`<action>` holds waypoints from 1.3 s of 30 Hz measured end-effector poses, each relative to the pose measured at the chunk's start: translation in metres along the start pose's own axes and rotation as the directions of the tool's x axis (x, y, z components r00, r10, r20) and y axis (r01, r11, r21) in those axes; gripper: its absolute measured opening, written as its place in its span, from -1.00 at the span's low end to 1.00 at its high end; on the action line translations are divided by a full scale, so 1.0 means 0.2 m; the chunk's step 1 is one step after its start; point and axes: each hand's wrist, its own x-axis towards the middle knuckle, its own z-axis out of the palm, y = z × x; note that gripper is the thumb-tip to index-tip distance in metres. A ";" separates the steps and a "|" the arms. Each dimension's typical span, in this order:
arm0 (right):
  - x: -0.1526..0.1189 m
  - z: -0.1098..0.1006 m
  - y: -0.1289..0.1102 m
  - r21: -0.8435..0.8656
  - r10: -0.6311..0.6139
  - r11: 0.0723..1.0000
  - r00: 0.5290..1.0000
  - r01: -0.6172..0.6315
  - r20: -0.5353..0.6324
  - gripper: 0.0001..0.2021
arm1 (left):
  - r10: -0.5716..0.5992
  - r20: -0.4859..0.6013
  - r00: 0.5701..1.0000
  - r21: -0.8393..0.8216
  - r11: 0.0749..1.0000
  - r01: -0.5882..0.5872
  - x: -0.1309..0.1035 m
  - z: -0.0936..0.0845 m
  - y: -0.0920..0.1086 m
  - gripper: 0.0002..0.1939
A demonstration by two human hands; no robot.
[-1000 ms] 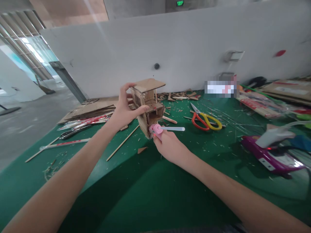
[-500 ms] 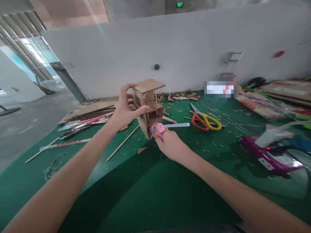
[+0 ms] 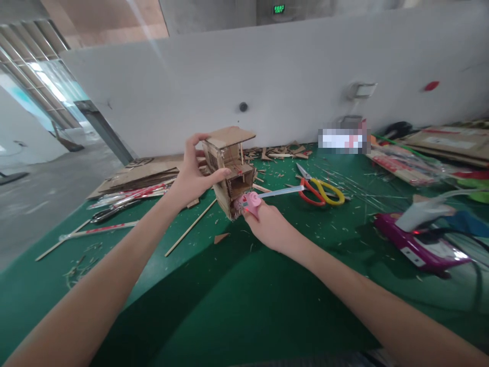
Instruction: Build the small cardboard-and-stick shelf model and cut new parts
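Note:
My left hand (image 3: 196,176) grips the left side of a small cardboard model (image 3: 229,137), thumb in front and fingers behind. The model has a flat roof piece, thin stick posts and an open boxy compartment below. In my right hand (image 3: 267,227) is a pink hot glue gun (image 3: 251,202), held against the model's lower front. A clear glue stick (image 3: 282,191) juts out of the gun to the right. The gun's nozzle is hidden at the compartment, and most of my right fingers are out of sight behind the gun.
Scissors (image 3: 324,191) with red and yellow handles lie right of the model. A purple power strip (image 3: 420,244) with cables sits at the right. Cardboard sheets (image 3: 141,173) and wrapped sticks are at the left, cardboard scraps (image 3: 286,151) along the white wall. A loose stick (image 3: 189,229) lies nearby.
The glue gun has tilted slightly, so its glue stick now points a little more upward to the right. The view has shifted slightly; my left hand keeps its hold on the model.

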 end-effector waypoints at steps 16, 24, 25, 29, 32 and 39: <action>-0.01 -0.01 0.07 0.076 -0.086 0.993 0.996 0.086 -0.011 -0.85 | 0.029 -0.002 1.000 0.024 0.999 -0.029 0.01 0.00 -0.02 -0.16; 0.00 0.00 0.04 0.015 -0.064 0.998 0.998 0.064 -0.016 -0.82 | 0.032 -0.004 0.999 0.001 0.999 -0.032 0.01 0.00 -0.03 -0.17; 0.00 0.00 0.04 0.015 -0.060 0.998 0.998 0.061 -0.017 -0.82 | 0.034 -0.006 0.999 0.003 0.999 -0.034 0.01 0.00 -0.03 -0.17; -0.01 -0.01 0.04 0.027 -0.039 0.999 0.999 0.040 -0.008 -0.81 | 0.033 -0.007 0.999 0.020 0.999 -0.033 0.01 0.01 -0.03 -0.16; -0.01 -0.01 0.04 0.043 -0.035 0.998 0.999 0.035 -0.009 -0.79 | 0.035 -0.017 0.999 0.028 0.999 -0.034 0.01 0.01 -0.03 -0.16; -0.01 0.00 0.05 0.081 -0.034 0.996 0.999 0.034 -0.004 -0.76 | 0.014 -0.017 1.000 0.012 1.000 -0.013 0.02 0.01 -0.03 -0.14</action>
